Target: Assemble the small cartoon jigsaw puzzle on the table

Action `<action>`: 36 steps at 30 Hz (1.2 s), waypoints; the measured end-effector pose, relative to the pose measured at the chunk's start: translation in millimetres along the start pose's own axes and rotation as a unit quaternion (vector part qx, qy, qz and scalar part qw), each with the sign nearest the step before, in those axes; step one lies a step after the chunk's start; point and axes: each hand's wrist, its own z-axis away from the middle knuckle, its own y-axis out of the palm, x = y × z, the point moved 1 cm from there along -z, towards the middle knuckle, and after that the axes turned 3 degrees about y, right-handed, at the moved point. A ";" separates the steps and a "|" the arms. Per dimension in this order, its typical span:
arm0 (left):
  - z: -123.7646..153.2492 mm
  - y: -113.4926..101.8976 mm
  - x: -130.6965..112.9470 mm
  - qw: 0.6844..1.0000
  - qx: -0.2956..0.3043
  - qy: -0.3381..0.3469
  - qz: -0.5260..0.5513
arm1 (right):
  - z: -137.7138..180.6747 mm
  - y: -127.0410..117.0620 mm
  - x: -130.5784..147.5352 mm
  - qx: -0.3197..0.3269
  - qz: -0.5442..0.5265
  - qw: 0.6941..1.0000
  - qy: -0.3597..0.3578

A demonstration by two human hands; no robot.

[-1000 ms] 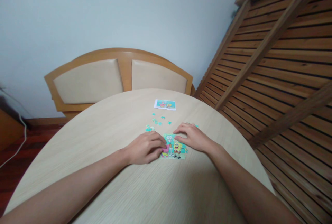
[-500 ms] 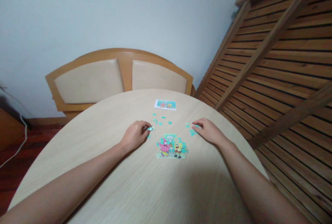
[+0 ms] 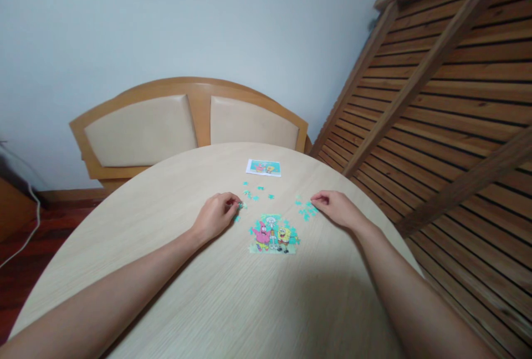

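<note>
A partly joined jigsaw puzzle [image 3: 274, 235] lies flat on the table, showing a pink starfish, a pale figure and a yellow sponge. To its upper left, my left hand [image 3: 218, 215] has thumb and fingers pinched around a small turquoise puzzle piece [image 3: 240, 204], partly covered by the fingertips. On the other side, my right hand [image 3: 337, 208] is closed in a pinch at the edge of a cluster of loose turquoise pieces [image 3: 306, 212]. Whatever sits between its fingertips is too small to make out. More loose pieces [image 3: 255, 198] are scattered above the puzzle.
A printed picture sheet [image 3: 264, 168] rests near the far edge of the round wooden table [image 3: 174, 303]. Behind the table stands a padded wooden chair back [image 3: 203, 112] against the wall. Slatted wooden panels [image 3: 436, 87] lean at the right. A white cable [image 3: 38, 220] hangs at left.
My right hand's fingers have drawn together into a pinch and shifted slightly off the cluster, uncovering more pieces. My left fingertips have closed further over their piece.
</note>
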 end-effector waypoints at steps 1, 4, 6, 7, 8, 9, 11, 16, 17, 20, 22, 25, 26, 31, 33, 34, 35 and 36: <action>0.1 0.4 -0.1 1.000 0.002 0.007 0.000 | 0.6 -0.9 0.2 0.008 -0.006 1.000 -0.002; -0.1 2.0 0.5 0.999 0.016 0.040 -0.003 | 2.1 -2.1 3.2 0.034 -0.019 0.999 -0.017; -0.6 2.5 0.7 0.998 0.024 0.060 -0.007 | 3.0 -2.7 5.4 0.048 -0.021 0.998 -0.027; -0.9 2.3 0.2 0.997 0.027 0.067 -0.009 | 3.4 -3.2 6.2 0.053 -0.022 0.998 -0.029; -1.0 1.8 -1.0 0.997 0.029 0.074 -0.012 | 3.8 -3.7 6.6 0.057 -0.022 0.998 -0.028; -0.8 0.9 -3.1 0.996 0.031 0.082 -0.015 | 4.1 -4.3 6.9 0.061 -0.022 0.998 -0.027; 0.4 -1.4 -10.5 0.993 0.038 0.111 -0.019 | 4.7 -5.5 7.1 0.067 -0.015 0.997 -0.027; 9.0 -4.8 -38.7 0.955 0.112 0.274 0.025 | 5.8 -8.1 10.3 0.089 0.004 0.993 -0.078; 10.9 -4.7 -43.1 0.941 0.133 0.309 0.033 | 6.0 -8.4 11.0 0.095 0.002 0.992 -0.084; 14.2 -3.8 -49.3 0.914 0.169 0.368 0.031 | 6.5 -8.2 11.9 0.104 -0.007 0.991 -0.085; 14.8 -3.0 -48.6 0.911 0.176 0.371 0.030 | 6.9 -7.9 11.8 0.105 -0.009 0.991 -0.081; 15.2 -1.6 -44.8 0.915 0.177 0.360 0.039 | 7.6 -8.0 10.8 0.109 -0.009 0.992 -0.061; 15.5 -1.0 -43.5 0.916 0.179 0.357 0.041 | 7.8 -8.3 10.5 0.111 -0.011 0.992 -0.052; 17.0 1.4 -39.5 0.916 0.195 0.348 0.047 | 7.4 -9.2 9.2 0.098 -0.001 0.994 -0.040; 17.1 1.7 -39.3 0.914 0.199 0.349 0.047 | 6.9 -8.0 9.5 0.090 0.006 0.994 -0.061; 17.0 1.7 -39.4 0.914 0.200 0.350 0.045 | 6.8 -7.1 9.8 0.086 0.009 0.993 -0.076; 17.0 1.7 -39.5 0.914 0.201 0.350 0.043 | 6.7 -6.0 10.1 0.082 0.012 0.992 -0.092; 16.9 1.6 -39.8 0.914 0.202 0.350 0.040 | 6.7 -4.9 10.4 0.079 0.017 0.991 -0.107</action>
